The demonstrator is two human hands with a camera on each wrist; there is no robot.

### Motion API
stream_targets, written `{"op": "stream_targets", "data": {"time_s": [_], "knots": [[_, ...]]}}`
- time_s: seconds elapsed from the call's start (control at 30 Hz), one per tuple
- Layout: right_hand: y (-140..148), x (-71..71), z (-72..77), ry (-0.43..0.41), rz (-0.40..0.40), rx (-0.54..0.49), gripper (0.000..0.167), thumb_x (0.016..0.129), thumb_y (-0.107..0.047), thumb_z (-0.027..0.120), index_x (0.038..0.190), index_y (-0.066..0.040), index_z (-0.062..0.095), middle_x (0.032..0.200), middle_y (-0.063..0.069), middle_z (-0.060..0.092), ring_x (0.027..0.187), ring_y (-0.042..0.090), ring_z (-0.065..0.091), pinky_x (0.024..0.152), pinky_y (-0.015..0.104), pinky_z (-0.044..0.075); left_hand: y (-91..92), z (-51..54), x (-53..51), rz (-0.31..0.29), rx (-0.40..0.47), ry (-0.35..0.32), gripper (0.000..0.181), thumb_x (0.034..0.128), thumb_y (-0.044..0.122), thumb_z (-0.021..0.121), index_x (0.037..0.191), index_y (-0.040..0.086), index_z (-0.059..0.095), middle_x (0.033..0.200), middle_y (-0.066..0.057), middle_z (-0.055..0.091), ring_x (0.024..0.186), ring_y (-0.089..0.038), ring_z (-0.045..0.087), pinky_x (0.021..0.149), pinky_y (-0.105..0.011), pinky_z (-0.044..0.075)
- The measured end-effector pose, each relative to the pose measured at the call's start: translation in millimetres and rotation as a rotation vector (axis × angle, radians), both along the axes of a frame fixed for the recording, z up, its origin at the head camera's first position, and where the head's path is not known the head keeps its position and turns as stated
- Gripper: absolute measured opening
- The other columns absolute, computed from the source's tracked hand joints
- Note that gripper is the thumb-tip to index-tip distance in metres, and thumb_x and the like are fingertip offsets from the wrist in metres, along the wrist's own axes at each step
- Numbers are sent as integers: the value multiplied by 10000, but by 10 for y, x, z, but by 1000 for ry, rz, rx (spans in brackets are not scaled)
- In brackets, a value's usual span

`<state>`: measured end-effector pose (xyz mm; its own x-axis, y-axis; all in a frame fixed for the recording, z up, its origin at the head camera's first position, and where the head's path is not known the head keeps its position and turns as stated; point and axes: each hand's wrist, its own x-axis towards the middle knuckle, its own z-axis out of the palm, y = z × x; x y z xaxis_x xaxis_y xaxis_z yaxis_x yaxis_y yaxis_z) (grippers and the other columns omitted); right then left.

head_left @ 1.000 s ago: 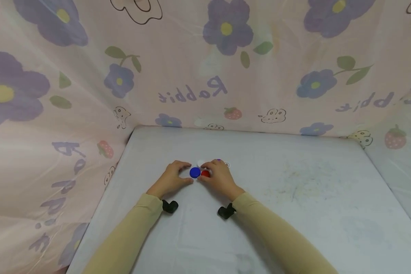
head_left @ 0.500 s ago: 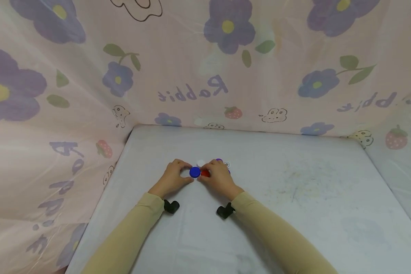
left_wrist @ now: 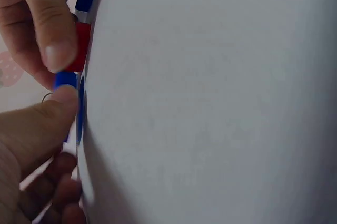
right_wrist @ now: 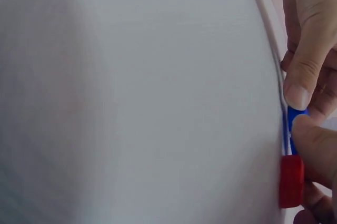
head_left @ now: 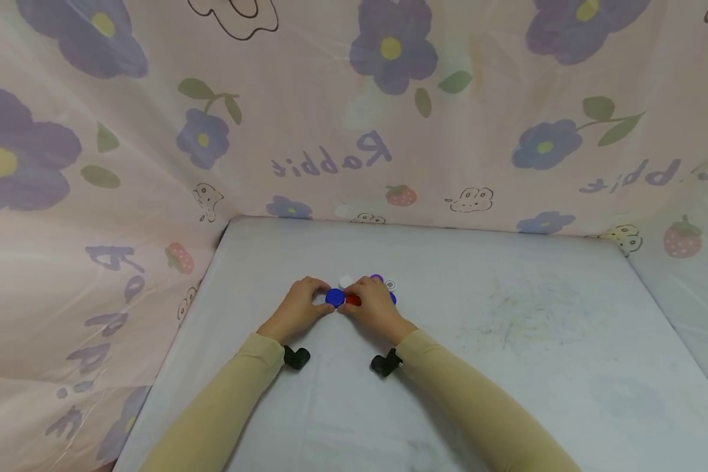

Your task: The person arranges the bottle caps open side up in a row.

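Note:
Over the table, a round blue cap (head_left: pixel 334 297) is held between both hands. The left hand (head_left: pixel 295 307) pinches its left side; in the left wrist view that thumb lies on the blue cap (left_wrist: pixel 65 79). From the other side the right hand (head_left: pixel 377 307) grips the same cap, its thumb on the blue edge (right_wrist: pixel 298 114) in the right wrist view. A red cap (right_wrist: pixel 291 181) stands beside the right thumb, partly covered by the right hand in the head view. Under the held cap a thin blue rim (left_wrist: pixel 80 110) shows at the table surface.
Just behind the hands lies a white disc (head_left: pixel 345 281). Right of the right hand are a purple-rimmed piece (head_left: pixel 377 278), a white ringed piece (head_left: pixel 391 285) and another blue piece (head_left: pixel 393 297). A flowered curtain (head_left: pixel 318 98) stands around the white table (head_left: pixel 448 393).
Both hands have closed in on the blue cap from its two sides and now touch it. The right hand has shifted slightly left, showing more of the blue piece behind it.

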<state>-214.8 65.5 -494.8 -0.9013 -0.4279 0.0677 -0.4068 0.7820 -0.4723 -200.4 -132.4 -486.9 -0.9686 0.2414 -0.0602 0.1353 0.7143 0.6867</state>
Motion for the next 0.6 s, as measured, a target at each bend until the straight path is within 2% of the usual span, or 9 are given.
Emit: {"op": "stream_targets", "data": {"time_s": [0.17,0.3,0.47,0.6], "knots": [[24,8,68,46,6,-51,313,857,-366,742,1092,-161,728,1046,8,650,983,230,528,872,418,388,-6,68,31,-17,57,26,407,875,238,739,1227,76,614,1065,-31,616,1018,-209,567,904,-392,452],[53,53,151,52,-6,-148,272,842,-318,765,1043,-137,739,1012,8,662,960,227,533,845,401,396,-5,145,64,-24,76,36,426,876,245,739,1245,76,611,1052,-14,611,987,-200,565,871,-378,455],[112,133,198,6,-10,-248,288,844,-305,762,1061,-118,731,1023,-4,674,1005,209,564,891,383,424,17,238,145,-38,95,45,417,875,244,739,1241,80,626,1055,-21,621,974,-196,571,857,-371,465],[154,208,213,-49,19,-308,332,864,-273,741,1135,-86,690,1032,-5,677,997,176,599,885,383,467,34,246,212,-49,104,39,395,879,247,733,1230,92,638,1049,-1,627,962,-165,575,854,-352,472]]}}
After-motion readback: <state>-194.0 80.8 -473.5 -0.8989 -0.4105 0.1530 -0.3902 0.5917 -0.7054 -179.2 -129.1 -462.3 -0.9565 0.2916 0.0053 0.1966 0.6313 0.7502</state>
